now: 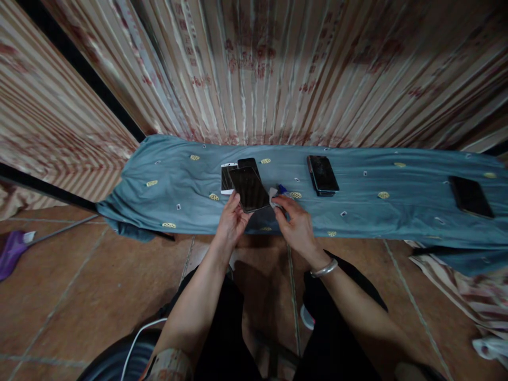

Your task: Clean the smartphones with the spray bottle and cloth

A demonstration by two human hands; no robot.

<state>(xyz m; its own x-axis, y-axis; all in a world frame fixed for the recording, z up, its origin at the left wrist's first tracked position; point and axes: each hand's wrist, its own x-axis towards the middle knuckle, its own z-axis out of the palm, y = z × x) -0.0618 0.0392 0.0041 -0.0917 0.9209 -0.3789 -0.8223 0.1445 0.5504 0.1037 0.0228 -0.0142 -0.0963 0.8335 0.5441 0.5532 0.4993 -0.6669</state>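
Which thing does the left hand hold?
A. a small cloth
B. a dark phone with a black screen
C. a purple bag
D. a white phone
B: the left hand grips the lower edge of the dark phone, raised over the blue cloth; the white phone lies on that cloth, untouched.

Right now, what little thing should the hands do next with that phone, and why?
Probably bring the small cloth in the right hand onto the dark phone that the left hand holds tilted up: the cloth sits just beside its edge, not yet on the screen.
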